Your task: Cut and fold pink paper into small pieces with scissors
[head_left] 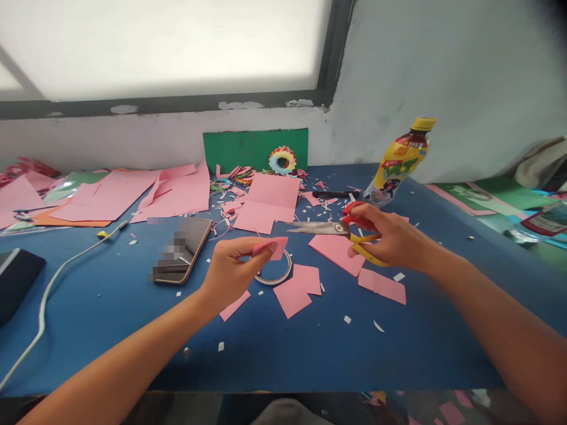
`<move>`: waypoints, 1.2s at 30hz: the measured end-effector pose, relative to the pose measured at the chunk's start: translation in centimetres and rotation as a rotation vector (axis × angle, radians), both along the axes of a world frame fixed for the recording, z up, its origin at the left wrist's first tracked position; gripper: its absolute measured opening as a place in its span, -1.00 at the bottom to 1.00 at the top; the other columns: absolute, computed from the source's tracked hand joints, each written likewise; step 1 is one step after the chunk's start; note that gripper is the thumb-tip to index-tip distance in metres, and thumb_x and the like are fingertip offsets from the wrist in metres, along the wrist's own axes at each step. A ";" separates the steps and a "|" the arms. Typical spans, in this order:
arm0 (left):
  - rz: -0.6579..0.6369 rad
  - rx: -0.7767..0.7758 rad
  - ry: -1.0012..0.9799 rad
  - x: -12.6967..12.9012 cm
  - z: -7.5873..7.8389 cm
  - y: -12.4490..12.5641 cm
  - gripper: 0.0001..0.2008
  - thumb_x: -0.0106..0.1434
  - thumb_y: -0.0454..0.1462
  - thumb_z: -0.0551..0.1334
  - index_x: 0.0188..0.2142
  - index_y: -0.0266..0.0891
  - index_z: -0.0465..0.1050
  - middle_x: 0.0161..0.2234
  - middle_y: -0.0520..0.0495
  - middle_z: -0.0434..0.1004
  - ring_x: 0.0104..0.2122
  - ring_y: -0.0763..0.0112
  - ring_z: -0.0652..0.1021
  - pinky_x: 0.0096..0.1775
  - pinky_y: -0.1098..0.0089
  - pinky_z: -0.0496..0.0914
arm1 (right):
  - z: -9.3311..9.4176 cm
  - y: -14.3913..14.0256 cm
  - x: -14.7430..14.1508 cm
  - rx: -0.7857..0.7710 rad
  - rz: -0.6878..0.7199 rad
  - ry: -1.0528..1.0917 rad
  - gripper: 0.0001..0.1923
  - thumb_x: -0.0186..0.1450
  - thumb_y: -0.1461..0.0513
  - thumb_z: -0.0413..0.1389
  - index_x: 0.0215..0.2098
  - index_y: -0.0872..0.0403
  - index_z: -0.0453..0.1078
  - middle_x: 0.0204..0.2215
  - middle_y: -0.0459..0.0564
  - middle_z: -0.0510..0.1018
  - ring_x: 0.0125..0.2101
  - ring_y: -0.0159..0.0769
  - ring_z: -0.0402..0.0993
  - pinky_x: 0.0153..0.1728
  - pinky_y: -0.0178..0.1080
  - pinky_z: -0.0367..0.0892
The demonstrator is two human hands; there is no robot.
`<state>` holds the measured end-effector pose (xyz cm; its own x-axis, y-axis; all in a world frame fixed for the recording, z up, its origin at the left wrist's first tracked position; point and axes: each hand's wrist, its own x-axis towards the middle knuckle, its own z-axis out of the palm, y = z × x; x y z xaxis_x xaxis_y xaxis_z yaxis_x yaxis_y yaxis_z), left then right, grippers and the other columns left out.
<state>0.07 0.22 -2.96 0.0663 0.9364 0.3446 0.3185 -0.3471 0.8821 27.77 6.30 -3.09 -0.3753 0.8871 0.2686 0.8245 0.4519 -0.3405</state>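
Between the thumb and fingers of my left hand (237, 265) is a small pink piece of paper (279, 248), held above a roll of tape (287, 271) on the table. My right hand (390, 239) grips a pair of scissors (321, 228) with red and yellow handles. The blades point left toward the paper, apart from it, and look slightly parted. Below the hands lie cut pink pieces (296, 290), a pink strip (381, 285) and a larger pink sheet (339, 252). A folded pink sheet (270, 198) rests farther back.
A phone (188, 248) and a white cable (53, 277) lie at left, before large pink sheets (106, 195). A yellow-labelled bottle (398, 162) stands at back right near a black pen (335, 194). A green board (239, 150) leans on the wall behind a paper rosette (274, 162).
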 end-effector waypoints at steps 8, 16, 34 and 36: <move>-0.041 0.095 0.093 0.0 -0.2 0.2 -0.84 0.15 -0.27 0.21 -0.32 -0.16 0.58 -0.40 -0.03 0.60 -0.45 0.42 0.51 -0.42 0.46 0.39 | -0.4 -0.1 -0.4 -0.060 0.052 -0.084 -0.62 0.02 0.03 0.19 -0.21 -0.10 0.29 -0.49 -0.08 0.46 -0.54 -0.26 0.34 -0.56 -0.25 0.16; -0.120 0.108 0.131 0.0 -0.5 0.3 -0.82 0.18 -0.29 0.19 -0.27 -0.16 0.57 -0.36 -0.06 0.60 -0.40 0.40 0.52 -0.39 0.44 0.39 | -0.5 -0.5 -0.8 -0.026 0.080 -0.108 -0.60 0.02 -0.03 0.18 -0.22 -0.08 0.30 -0.53 -0.11 0.45 -0.55 -0.28 0.34 -0.57 -0.27 0.13; -0.179 0.161 0.066 0.0 -0.6 0.6 -0.85 0.15 -0.35 0.20 -0.36 -0.27 0.57 -0.42 -0.09 0.59 -0.49 0.45 0.50 -0.49 0.50 0.39 | 0.0 -0.9 -0.9 0.024 0.095 -0.148 -0.55 -0.02 -0.10 0.16 -0.25 -0.06 0.31 -0.60 -0.16 0.39 -0.59 -0.29 0.31 -0.60 -0.30 0.12; -0.186 0.140 0.067 0.0 -0.6 0.6 -0.86 0.14 -0.36 0.21 -0.39 -0.28 0.57 -0.43 -0.09 0.59 -0.49 0.46 0.49 -0.49 0.51 0.38 | 0.1 -0.9 -0.8 0.044 0.094 -0.174 -0.56 -0.01 -0.09 0.16 -0.26 -0.05 0.32 -0.61 -0.15 0.39 -0.59 -0.28 0.31 -0.60 -0.30 0.11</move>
